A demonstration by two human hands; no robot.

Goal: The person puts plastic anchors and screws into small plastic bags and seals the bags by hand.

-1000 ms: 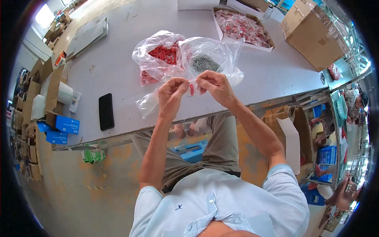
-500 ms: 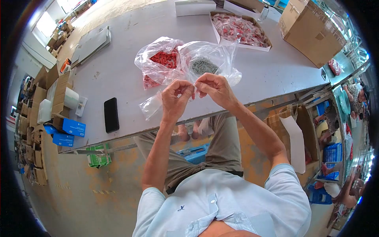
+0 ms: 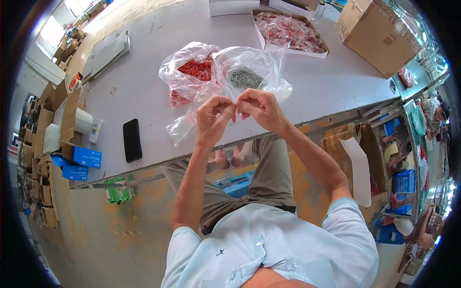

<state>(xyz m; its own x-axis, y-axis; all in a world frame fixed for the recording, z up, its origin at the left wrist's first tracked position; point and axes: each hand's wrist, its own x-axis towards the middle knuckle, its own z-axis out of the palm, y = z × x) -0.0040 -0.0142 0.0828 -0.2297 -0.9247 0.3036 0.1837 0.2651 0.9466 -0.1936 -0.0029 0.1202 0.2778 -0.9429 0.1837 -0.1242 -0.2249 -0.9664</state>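
My left hand point(image 3: 214, 117) and my right hand point(image 3: 261, 109) meet fingertip to fingertip above the front part of the table. Both are closed in a pinch on what looks like a small clear plastic bag point(image 3: 235, 115), mostly hidden by the fingers, with a bit of red showing under them. Just beyond my left hand, an open clear bag holds red plastic plugs point(image 3: 196, 70). Beside it, behind my right hand, another open bag holds grey metal screws point(image 3: 246, 78). Flat clear bags point(image 3: 181, 127) lie left of my left wrist.
A black phone point(image 3: 132, 140) lies to the left, near blue boxes point(image 3: 87, 157). At the back, a shallow carton point(image 3: 294, 52) holds many small filled bags. A cardboard box point(image 3: 377, 36) stands at the right. The table's front edge point(image 3: 307, 126) runs below my forearms.
The view has shifted slightly, so the table's things sit a little further left and up. My hands keep the same pinch, fingertips together.
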